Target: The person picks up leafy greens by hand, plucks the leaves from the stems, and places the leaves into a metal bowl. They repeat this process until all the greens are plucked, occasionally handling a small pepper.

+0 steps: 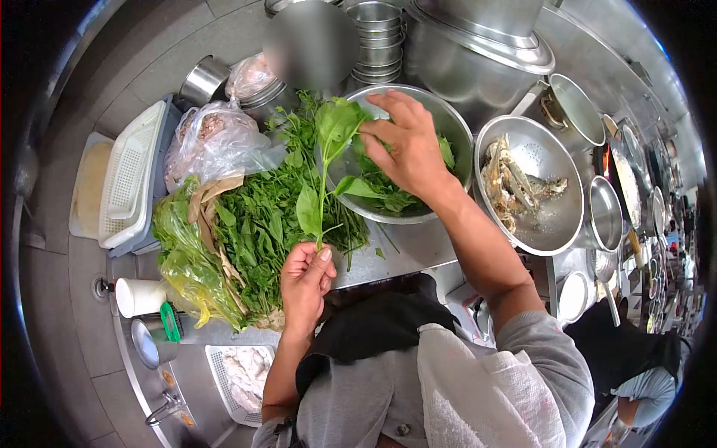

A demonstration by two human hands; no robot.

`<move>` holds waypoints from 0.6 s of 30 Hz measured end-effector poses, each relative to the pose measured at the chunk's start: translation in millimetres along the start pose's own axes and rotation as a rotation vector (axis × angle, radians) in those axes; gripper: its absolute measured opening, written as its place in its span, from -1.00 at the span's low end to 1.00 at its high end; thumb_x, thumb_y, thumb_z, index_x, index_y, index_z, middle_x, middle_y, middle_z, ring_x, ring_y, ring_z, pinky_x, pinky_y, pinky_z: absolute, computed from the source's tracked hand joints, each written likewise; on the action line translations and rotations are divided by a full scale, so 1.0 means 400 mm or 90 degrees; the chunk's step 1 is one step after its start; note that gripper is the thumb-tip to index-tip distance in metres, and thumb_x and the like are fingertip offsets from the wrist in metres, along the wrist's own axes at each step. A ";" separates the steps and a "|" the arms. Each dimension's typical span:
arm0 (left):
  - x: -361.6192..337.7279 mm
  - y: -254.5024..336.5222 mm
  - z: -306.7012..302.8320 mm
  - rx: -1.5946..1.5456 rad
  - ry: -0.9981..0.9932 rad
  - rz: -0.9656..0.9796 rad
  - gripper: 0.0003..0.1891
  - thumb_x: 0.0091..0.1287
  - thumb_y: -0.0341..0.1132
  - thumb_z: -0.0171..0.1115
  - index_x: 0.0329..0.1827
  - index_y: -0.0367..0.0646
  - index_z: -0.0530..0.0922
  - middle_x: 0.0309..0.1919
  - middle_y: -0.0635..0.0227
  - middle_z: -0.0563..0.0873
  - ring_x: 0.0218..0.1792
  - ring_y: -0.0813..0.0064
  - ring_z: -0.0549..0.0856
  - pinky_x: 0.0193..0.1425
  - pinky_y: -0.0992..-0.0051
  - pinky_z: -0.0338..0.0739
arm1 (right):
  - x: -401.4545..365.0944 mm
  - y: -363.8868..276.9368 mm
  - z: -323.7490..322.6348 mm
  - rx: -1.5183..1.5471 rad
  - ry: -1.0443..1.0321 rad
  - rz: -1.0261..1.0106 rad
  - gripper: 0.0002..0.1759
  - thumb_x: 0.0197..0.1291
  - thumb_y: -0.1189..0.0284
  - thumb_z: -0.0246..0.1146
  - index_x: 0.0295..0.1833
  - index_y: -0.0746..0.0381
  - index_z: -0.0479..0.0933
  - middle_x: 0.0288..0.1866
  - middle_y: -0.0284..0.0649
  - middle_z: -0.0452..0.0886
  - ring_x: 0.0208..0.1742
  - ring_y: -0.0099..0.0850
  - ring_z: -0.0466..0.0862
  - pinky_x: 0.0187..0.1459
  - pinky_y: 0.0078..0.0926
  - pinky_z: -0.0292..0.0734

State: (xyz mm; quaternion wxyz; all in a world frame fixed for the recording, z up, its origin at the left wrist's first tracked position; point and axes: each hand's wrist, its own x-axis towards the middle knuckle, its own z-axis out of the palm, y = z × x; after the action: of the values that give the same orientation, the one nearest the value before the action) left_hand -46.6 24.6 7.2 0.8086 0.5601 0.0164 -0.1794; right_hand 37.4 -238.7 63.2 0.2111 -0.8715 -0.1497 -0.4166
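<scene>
My left hand (307,280) pinches the lower stem of a leafy green sprig (325,183), which stands upright above the counter. Beside the sprig's top leaf, my right hand (407,145) has its fingers apart, fingertips right at the leaf edge. Under that hand sits a large steel bowl (455,123) with picked green leaves (392,198) inside. A big heap of leafy greens (261,213) lies left of the sprig, partly in a yellow-green plastic bag (187,276).
A steel colander (571,216) with cooked fish pieces (511,179) stands right of the bowl. Stacked steel pots (377,37) and a lidded stockpot (478,63) are behind. White baskets (134,172) sit left; a sink tray (216,366) holds pale meat. Another person (646,384) is at lower right.
</scene>
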 end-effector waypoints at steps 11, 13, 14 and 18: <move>-0.005 0.014 -0.032 -0.062 -0.018 -0.043 -0.88 0.53 -0.33 0.24 -0.04 -0.19 0.61 -0.56 0.37 0.60 -0.67 0.71 0.35 -0.63 0.68 0.15 | 0.030 0.097 -0.067 0.053 0.021 0.201 -0.80 0.17 0.47 0.33 -0.09 0.21 0.74 0.19 -0.10 0.71 0.22 -0.10 0.62 0.30 -0.19 0.47; -0.008 0.011 -0.043 -0.081 -0.028 -0.062 -0.86 0.53 -0.32 0.23 -0.02 -0.19 0.61 -0.56 0.34 0.61 -0.67 0.68 0.36 -0.65 0.67 0.16 | 0.035 0.062 -0.090 0.008 0.046 0.159 -0.79 0.17 0.46 0.35 -0.07 0.22 0.74 0.21 -0.10 0.70 0.23 -0.09 0.62 0.29 -0.18 0.48; -0.009 0.012 -0.045 -0.085 -0.031 -0.067 -0.86 0.53 -0.32 0.23 -0.02 -0.19 0.61 -0.56 0.33 0.61 -0.67 0.68 0.36 -0.65 0.66 0.16 | 0.041 0.051 -0.096 0.016 0.036 0.104 -0.78 0.16 0.45 0.37 -0.07 0.21 0.74 0.22 -0.11 0.70 0.23 -0.09 0.61 0.29 -0.18 0.49; -0.012 0.012 -0.040 -0.116 -0.068 -0.079 -0.87 0.54 -0.32 0.22 -0.02 -0.20 0.60 -0.53 0.33 0.62 -0.66 0.69 0.36 -0.64 0.67 0.16 | 0.045 -0.006 -0.067 0.041 -0.001 -0.022 -0.74 0.11 0.42 0.44 -0.04 0.14 0.73 0.21 -0.17 0.68 0.25 -0.15 0.59 0.21 -0.16 0.49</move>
State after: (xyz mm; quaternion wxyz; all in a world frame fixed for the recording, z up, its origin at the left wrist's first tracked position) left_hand -46.8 41.9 6.6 0.8431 0.4719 0.0243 -0.2566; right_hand 29.8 -248.4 93.2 0.2313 -0.8618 -0.1784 -0.4147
